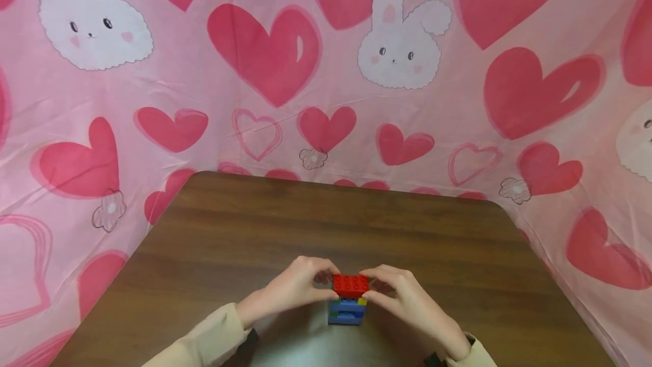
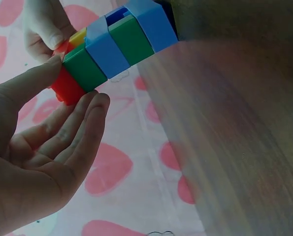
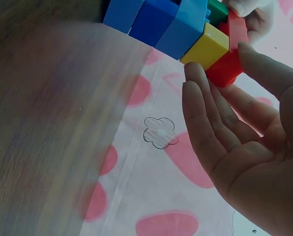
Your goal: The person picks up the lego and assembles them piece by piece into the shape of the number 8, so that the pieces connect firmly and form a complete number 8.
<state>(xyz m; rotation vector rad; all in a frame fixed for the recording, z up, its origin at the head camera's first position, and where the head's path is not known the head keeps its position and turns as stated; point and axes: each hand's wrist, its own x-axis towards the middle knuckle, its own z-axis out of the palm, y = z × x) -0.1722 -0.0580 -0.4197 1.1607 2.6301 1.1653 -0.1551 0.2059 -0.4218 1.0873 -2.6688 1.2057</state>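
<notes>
A small tower of toy building bricks stands upright on the table, topped by a red brick (image 1: 351,285) lying crosswise with its studs up. My left hand (image 1: 295,286) pinches the left end of this red brick between thumb and fingers. At its right end, my right hand (image 1: 407,298) grips it the same way. Under the red brick sit a green brick (image 2: 86,67) on the left and a yellow brick (image 3: 208,46) on the right. Lower down, blue bricks (image 3: 181,30) alternate with another green brick (image 2: 131,40), and a blue brick (image 1: 345,319) forms the base.
The brown wood-grain table (image 1: 326,220) has rounded far corners. Behind it and along both sides hangs a pink cloth (image 1: 351,78) printed with hearts and rabbit faces. Beige sleeves (image 1: 209,336) cover the forearms.
</notes>
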